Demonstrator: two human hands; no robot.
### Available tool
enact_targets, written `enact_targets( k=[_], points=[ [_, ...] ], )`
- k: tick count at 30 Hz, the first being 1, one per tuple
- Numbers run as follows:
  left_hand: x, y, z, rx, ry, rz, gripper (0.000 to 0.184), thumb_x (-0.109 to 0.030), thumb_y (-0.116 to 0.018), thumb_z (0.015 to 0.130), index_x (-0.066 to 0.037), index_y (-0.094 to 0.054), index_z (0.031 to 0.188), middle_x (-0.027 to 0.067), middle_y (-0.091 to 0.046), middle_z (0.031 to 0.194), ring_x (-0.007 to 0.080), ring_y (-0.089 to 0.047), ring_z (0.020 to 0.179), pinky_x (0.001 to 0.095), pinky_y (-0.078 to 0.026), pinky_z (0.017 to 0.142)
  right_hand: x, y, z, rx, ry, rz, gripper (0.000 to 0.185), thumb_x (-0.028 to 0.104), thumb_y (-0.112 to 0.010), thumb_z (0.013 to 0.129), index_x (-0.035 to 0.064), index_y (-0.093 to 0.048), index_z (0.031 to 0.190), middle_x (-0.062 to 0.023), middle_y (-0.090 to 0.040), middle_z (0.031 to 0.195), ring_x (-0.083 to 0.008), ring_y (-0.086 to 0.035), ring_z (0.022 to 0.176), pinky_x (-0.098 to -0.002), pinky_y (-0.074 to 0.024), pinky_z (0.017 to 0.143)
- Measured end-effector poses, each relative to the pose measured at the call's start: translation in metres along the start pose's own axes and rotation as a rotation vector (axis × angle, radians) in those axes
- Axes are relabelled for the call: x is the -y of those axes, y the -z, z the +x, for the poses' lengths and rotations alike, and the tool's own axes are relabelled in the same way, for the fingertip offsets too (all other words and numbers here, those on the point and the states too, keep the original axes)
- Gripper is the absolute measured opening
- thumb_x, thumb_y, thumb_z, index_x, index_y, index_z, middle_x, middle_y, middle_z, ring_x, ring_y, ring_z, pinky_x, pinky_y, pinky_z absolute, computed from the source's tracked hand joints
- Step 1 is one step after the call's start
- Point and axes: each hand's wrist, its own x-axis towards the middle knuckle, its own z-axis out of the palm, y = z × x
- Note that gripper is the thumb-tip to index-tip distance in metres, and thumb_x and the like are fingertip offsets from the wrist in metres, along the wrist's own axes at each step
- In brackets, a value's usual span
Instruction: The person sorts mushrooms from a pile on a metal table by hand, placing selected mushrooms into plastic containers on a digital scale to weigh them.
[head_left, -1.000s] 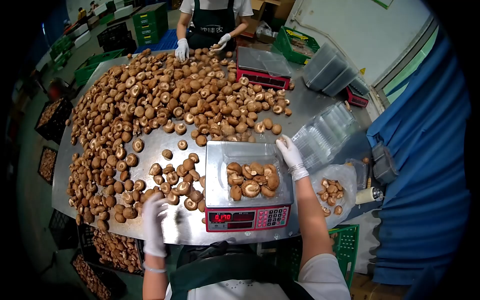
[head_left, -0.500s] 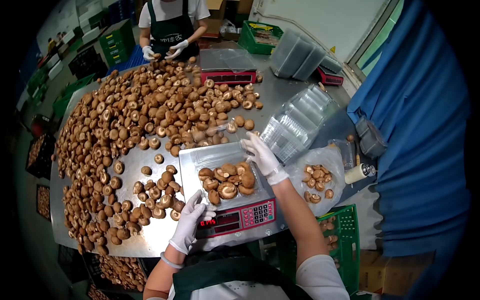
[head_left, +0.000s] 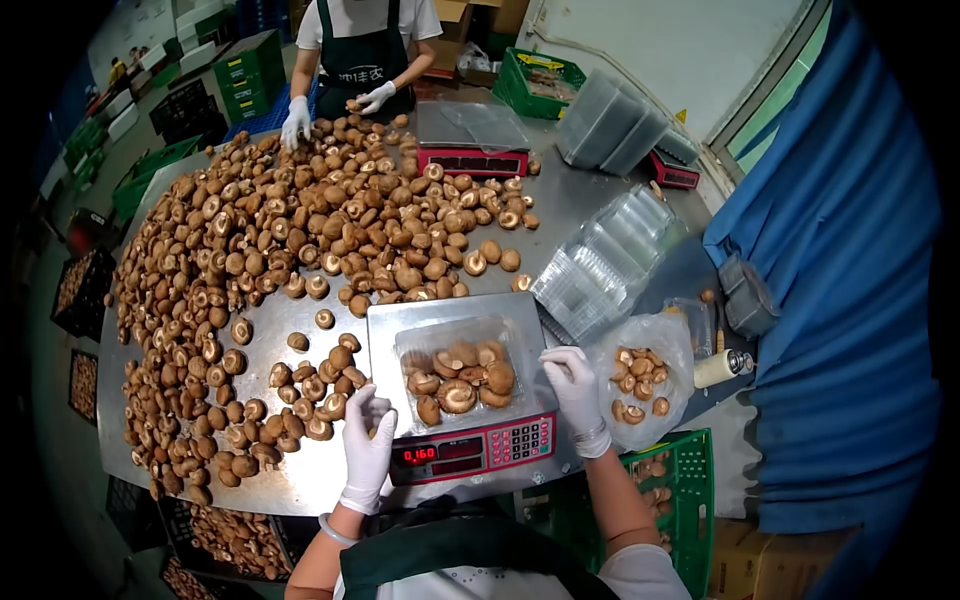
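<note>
A clear plastic box of brown mushrooms [head_left: 457, 397] sits on the weighing scale [head_left: 385, 340], with its clear lid lying over the mushrooms. The red display [head_left: 420, 455] reads 0.160. To the left of the box is my left hand [head_left: 366, 445], in a white glove, with fingers bent and thumb apart; a small brown patch shows between them. My right hand [head_left: 574, 390], also gloved, hovers off the scale's right edge with loosely curved fingers and nothing in it. Neither hand touches the box.
A large heap of mushrooms [head_left: 300, 215] covers the table's left and back. Stacked clear boxes [head_left: 605, 260], a plastic bag with mushrooms [head_left: 640, 400] and a bottle [head_left: 722, 368] lie to the right. Across stands a co-worker [head_left: 355, 60] beside another scale [head_left: 472, 162].
The lid has come down over the box and my right hand has drawn back to the right. My left hand has moved off the box. The display went from 0.175 to 0.160.
</note>
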Motion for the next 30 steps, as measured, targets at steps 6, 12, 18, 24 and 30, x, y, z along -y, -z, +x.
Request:
enact_targets(
  k=[6, 12, 18, 24, 30],
  points=[
    [-0.044, -0.041, 0.022, 0.2, -0.571, 0.89, 0.062, -0.023, -0.073, 0.074, -0.003, -0.049, 0.128, 0.0212, -0.043, 0.136, 0.0412, -0.035, 0.129, 0.0466, -0.032, 0.105, 0.053, -0.05, 0.01, 0.131, 0.507, -0.601, 0.021, 0.016, -0.069, 0.076, 0.0059, -0.064, 0.093, -0.0085, -0.061, 0.099, -0.0266, -0.056, 0.1, -0.0381, -0.043, 0.088],
    [-0.023, -0.047, 0.033, 0.249, -0.549, 0.957, 0.072, -0.027, -0.071, 0.075, -0.002, -0.041, 0.136, 0.0211, -0.039, 0.139, 0.0383, -0.032, 0.132, 0.0451, -0.028, 0.109, 0.036, -0.054, 0.012, 0.279, 0.461, -0.759, 0.023, 0.017, -0.07, 0.071, 0.0073, -0.061, 0.09, -0.0066, -0.06, 0.095, -0.0257, -0.055, 0.096, -0.0387, -0.0409, 0.087],
    [-0.035, -0.045, 0.028, 0.225, -0.641, 1.002, 0.068, -0.026, -0.072, 0.076, -0.001, -0.045, 0.133, 0.0201, -0.045, 0.136, 0.0394, -0.039, 0.128, 0.0437, -0.033, 0.105, 0.018, -0.044, 0.001, 0.085, 0.631, -0.474, 0.031, 0.015, -0.068, 0.078, 0.011, -0.054, 0.105, -0.0045, -0.06, 0.113, -0.0217, -0.056, 0.105, -0.0468, -0.0317, 0.104],
    [-0.044, -0.055, 0.017, 0.325, -0.392, 0.241, 0.046, -0.013, -0.07, 0.08, -0.004, -0.055, 0.123, 0.0158, -0.059, 0.113, 0.0299, -0.059, 0.099, 0.034, -0.048, 0.084, 0.04, -0.048, -0.008, 0.196, 0.757, -0.382, 0.029, 0.017, -0.072, 0.075, 0.0097, -0.059, 0.1, -0.0074, -0.062, 0.108, -0.0261, -0.059, 0.098, -0.0442, -0.04, 0.097],
    [-0.043, 0.021, 0.009, 0.011, -0.186, 0.139, 0.034, -0.008, -0.068, 0.08, -0.005, -0.06, 0.113, 0.01, -0.06, 0.109, 0.0193, -0.058, 0.1, 0.0301, -0.048, 0.086, 0.049, -0.039, 0.0, 0.134, 0.519, -0.291, 0.03, 0.017, -0.071, 0.075, 0.0058, -0.063, 0.101, -0.0123, -0.062, 0.11, -0.031, -0.058, 0.103, -0.0402, -0.0446, 0.092]
  ],
)
